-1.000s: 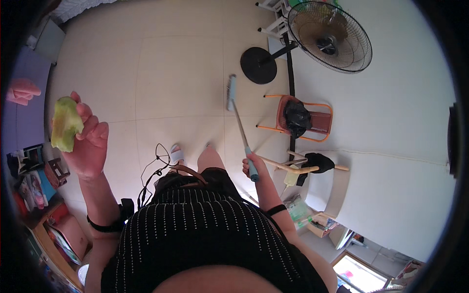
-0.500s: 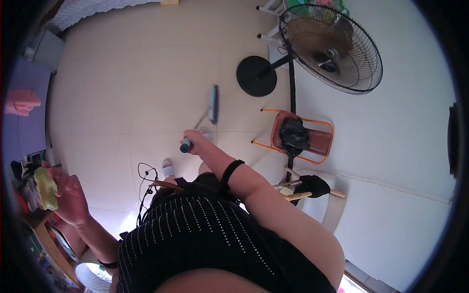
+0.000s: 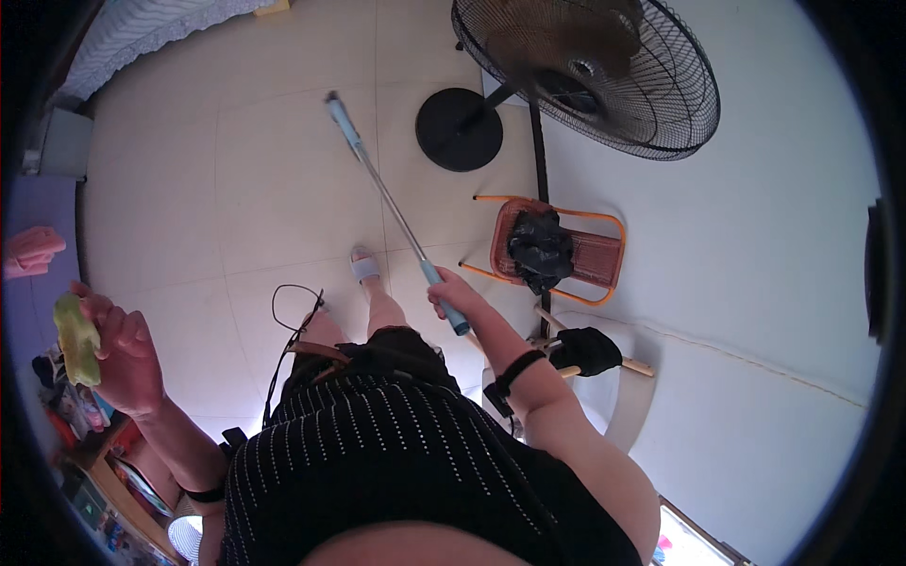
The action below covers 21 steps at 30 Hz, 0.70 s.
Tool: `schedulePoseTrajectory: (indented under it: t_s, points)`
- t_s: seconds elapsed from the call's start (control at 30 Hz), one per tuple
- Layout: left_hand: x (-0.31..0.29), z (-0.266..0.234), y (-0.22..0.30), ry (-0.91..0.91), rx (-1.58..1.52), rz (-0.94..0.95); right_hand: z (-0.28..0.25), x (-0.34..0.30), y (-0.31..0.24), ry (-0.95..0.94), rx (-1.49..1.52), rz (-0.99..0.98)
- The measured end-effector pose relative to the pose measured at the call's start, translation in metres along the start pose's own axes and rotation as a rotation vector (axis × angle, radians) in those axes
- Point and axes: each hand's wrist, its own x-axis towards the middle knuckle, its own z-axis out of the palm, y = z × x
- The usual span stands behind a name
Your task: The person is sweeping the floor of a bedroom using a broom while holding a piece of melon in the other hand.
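Observation:
My right hand (image 3: 452, 294) is wrapped round the blue grip of a long-handled floor brush (image 3: 389, 201). Its thin metal shaft slants away to the far left. The head at the far end (image 3: 332, 97) shows only as a small dark tip. Raised at the left, my left hand (image 3: 126, 363) holds a pale green, uneven piece (image 3: 77, 341) that looks like bitten fruit, between thumb and fingers. A dark band circles each of my arms. Below, one foot in a pale slipper (image 3: 363, 266) stands on the tiles.
A black standing fan (image 3: 460, 129) is at the far right. Nearer, an orange-framed chair (image 3: 596, 253) carries a black bag (image 3: 541, 247) beside the white wall. A wooden-legged stool (image 3: 634, 366) stands closer. Black cables (image 3: 283, 349) hang by my legs. Pink cloth (image 3: 34, 251) lies at left.
My right hand has moved right and nearer, and the brush head has swung far and left. The room has shifted leftward in view. My left hand still holds the green piece.

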Motion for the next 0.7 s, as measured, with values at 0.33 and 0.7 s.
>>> schedulePoseTrajectory:
  t_s: [0.33, 0.7]
  points:
    - [-0.002, -0.001, -0.015, -0.087, -0.163, -0.076, -0.042, -0.096, 0.045, 0.11, 0.676, -0.015]
    - [-0.028, 0.02, -0.023, -0.046, -0.058, 0.059, -0.151, -0.068, 0.02, 0.356, 0.447, -0.153]
